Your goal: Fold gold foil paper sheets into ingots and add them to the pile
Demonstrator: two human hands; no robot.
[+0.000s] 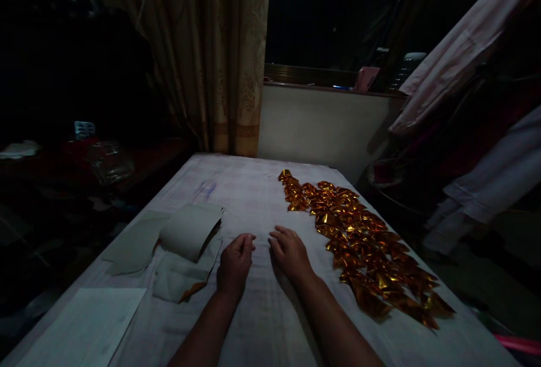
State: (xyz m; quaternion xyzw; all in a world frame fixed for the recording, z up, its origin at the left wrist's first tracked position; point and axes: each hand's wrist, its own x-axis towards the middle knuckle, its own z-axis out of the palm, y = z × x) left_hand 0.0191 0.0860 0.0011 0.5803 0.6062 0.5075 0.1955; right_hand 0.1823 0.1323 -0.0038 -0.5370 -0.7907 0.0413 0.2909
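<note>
Both of my hands rest side by side on a white cloth-covered table (253,198), knuckles up. My left hand (234,262) has its fingers curled under, near a stack of grey-green paper sheets (190,231) whose top sheets curl upward. My right hand (289,251) also has bent fingers, just left of a long heap of folded gold foil pieces (363,243). Nothing shows in either hand, though the fingertips are partly hidden in the dim light.
A flat white sheet (84,327) lies at the near left corner. A beige curtain (220,57) hangs behind the table, with a dark window and sill (321,82) beside it. Clothes (465,57) hang at the right. Dark clutter fills the left side.
</note>
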